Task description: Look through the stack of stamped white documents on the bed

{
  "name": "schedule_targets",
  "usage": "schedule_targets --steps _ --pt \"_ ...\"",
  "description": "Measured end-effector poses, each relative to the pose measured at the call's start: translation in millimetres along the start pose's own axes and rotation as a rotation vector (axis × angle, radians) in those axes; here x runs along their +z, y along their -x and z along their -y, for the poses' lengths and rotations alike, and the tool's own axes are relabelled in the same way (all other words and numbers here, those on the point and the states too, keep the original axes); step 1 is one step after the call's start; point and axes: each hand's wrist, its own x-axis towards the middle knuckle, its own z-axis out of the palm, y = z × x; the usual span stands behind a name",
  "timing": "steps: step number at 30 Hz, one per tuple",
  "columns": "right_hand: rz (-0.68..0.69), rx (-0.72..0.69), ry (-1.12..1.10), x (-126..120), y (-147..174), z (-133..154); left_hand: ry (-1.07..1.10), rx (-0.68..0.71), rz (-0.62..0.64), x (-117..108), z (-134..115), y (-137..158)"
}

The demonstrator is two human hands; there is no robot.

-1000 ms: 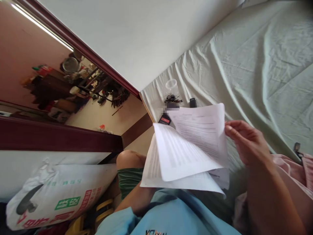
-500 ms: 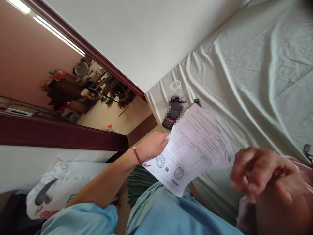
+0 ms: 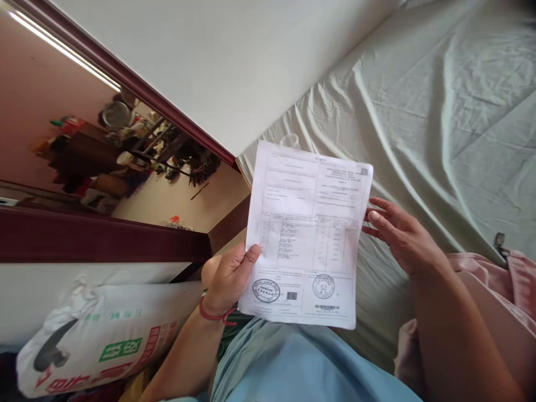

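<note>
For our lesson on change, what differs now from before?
The papers, fanned, then tilted, now face the view squarely, covering where dark devices showed. The left hand still grips their left edge; the right hand, first pinching their right edge, now spreads its fingers there, contact unclear. The white sack stayed put.

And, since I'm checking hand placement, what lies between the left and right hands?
In the head view, a stamped paper form lies between them: the left hand grips its left edge; the right hand is by its right.
</note>
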Motion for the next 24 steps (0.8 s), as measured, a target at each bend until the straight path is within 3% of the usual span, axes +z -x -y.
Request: schedule_targets --steps 5,8,13,18,24 --pt "0.122 0.089 -0.326 6.0 5.5 6.3 0.278 0.003 0.044 40.1 6.2 -1.4" --pt "0.066 0.173 -0.375 5.9 5.3 6.8 0.364 -0.057 0.100 64.8 20.7 0.7" --pt "-0.011 0.248 -0.296 3.9 1.8 3.0 0.533 -0.173 0.233 89.2 37.7 -7.9" --pt "0.038 0.250 -0.197 7.1 -0.4 2.0 0.883 -0.181 0.261 95.0 21.3 -42.5" --pt "-0.043 0.214 -0.130 7.4 -4.0 -15.1 0.854 -0.221 0.192 114.0 20.7 -71.8"
